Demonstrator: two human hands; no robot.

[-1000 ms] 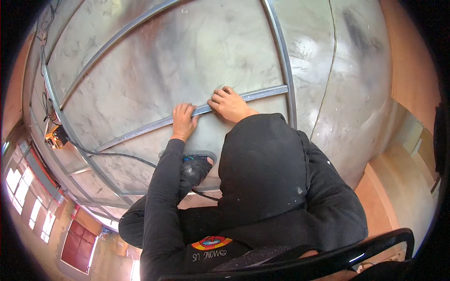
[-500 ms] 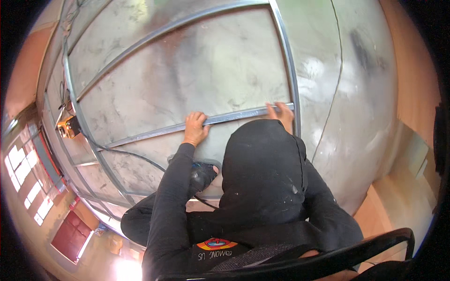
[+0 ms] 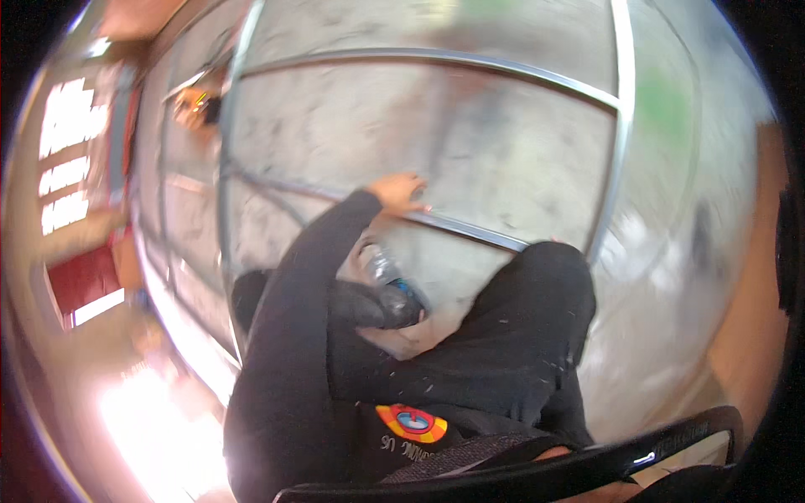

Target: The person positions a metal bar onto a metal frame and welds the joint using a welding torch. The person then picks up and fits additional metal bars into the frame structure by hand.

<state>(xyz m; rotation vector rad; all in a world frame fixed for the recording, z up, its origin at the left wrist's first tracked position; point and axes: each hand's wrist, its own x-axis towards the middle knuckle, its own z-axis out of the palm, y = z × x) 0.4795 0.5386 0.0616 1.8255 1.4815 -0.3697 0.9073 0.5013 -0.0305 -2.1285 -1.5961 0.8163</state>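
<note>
My left hand [image 3: 397, 194] lies over a grey metal bar [image 3: 478, 231], one of the pieces of a metal frame. The thumb is on the bar and the fingers are bent beyond it, though motion smears them. Behind my raised knee [image 3: 553, 277] my right hand [image 3: 555, 241] is almost wholly hidden; only a bit of skin shows near the bar's right end. That end meets a long side bar [image 3: 619, 151]. My dark shoe [image 3: 402, 303] is on the near side of the bar, with a see-through bottle-like thing [image 3: 380, 263] close to it.
A blurred yellow and black device [image 3: 198, 109] sits by the frame's left side bar [image 3: 225, 193]. Another crossbar [image 3: 436, 57] runs farther off. The frame lies on a smudged grey surface [image 3: 369, 117]. Strong light glares at the lower left.
The view has swung, so the frame appears shifted right. My left hand has slid or stayed on the bar, now nearer my knee. My right hand has gone behind the knee.
</note>
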